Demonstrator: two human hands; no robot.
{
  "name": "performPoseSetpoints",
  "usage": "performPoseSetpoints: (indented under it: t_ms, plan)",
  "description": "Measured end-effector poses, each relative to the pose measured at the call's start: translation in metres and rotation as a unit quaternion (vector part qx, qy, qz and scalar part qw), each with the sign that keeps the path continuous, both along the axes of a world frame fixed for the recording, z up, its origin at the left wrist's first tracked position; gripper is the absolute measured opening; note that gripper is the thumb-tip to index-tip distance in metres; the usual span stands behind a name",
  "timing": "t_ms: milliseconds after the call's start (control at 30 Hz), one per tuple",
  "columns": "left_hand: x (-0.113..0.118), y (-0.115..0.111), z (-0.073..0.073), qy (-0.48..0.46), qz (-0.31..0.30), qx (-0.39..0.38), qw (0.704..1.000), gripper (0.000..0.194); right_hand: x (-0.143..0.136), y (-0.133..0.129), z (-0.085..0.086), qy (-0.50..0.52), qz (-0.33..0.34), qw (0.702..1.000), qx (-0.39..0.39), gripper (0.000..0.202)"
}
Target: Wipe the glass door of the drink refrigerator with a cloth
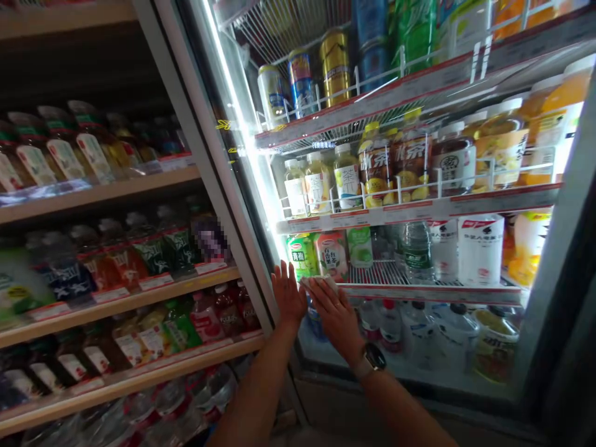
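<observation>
My left hand [288, 297] is raised with its fingers stretched out, at the left edge of the glass door [321, 357] of a lit drinks fridge. Beside it, my right hand [334, 311] lies flat against the glass, pressing a pale cloth [329, 282] that shows only at the fingertips; most of it is hidden under the fingers. The right wrist wears a dark watch [374, 356]. Just behind the hands, inside the fridge, stand a green drink carton [300, 256] and a reddish one [331, 256].
Fridge shelves hold cans [335, 68], tea bottles [348, 177], water bottles [418, 251] and white packs [480, 248]. A metal door frame [223, 205] runs down on the left. Beyond it, open wooden shelves [125, 276] carry rows of bottles.
</observation>
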State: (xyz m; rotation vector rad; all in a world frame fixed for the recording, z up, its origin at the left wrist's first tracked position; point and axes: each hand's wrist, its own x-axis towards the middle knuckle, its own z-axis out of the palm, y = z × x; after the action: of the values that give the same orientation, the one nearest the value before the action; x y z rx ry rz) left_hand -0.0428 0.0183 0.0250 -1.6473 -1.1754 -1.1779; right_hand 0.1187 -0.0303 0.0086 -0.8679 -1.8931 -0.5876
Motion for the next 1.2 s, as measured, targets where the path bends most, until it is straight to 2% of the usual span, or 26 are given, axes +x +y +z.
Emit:
performPoseSetpoints:
  t_ms: [133, 300, 367, 467, 533, 600, 733, 900, 1067, 1200]
  plan:
    - [0.003, -0.002, 0.005, -0.002, -0.008, 0.020, 1.000, 0.063, 0.046, -0.005, 0.008, 0.001, -0.025, 1.000, 0.004, 0.074]
    - [0.004, -0.001, 0.007, -0.011, -0.033, 0.032, 0.999, 0.061, 0.132, -0.010, 0.013, 0.009, -0.071, 0.997, 0.019, 0.071]
    - [0.003, 0.001, 0.007, -0.010, -0.030, 0.029, 0.999, 0.062, 0.172, -0.009, 0.006, 0.050, -0.109, 0.992, 0.039, 0.068]
    - [0.003, 0.004, 0.006, -0.017, -0.031, 0.020, 0.999, 0.063, 0.229, -0.007, -0.013, 0.148, -0.172, 0.971, 0.079, 0.064]
    - [0.003, 0.005, 0.005, -0.032, -0.040, 0.017, 0.999, 0.063, 0.255, -0.006, -0.027, 0.201, -0.210, 0.953, 0.081, 0.064]
    - [0.004, 0.006, 0.005, -0.041, -0.047, 0.018, 0.998, 0.063, 0.268, -0.005, -0.036, 0.227, -0.232, 0.944, 0.063, 0.065]
    - [0.005, 0.007, 0.003, -0.048, -0.042, 0.010, 0.998, 0.064, 0.257, 0.001, -0.037, 0.254, -0.231, 0.937, 0.066, 0.067]
    - [0.006, 0.005, 0.003, -0.050, -0.041, 0.006, 0.998, 0.063, 0.213, 0.010, -0.014, 0.315, -0.226, 0.915, 0.111, 0.066]
    - [0.008, 0.002, 0.005, -0.023, -0.024, 0.036, 0.999, 0.064, 0.146, 0.011, 0.014, 0.323, -0.195, 0.919, 0.114, 0.063]
    - [0.008, 0.001, 0.003, -0.024, -0.023, 0.034, 0.999, 0.063, 0.080, 0.008, 0.021, 0.284, -0.153, 0.943, 0.077, 0.065]
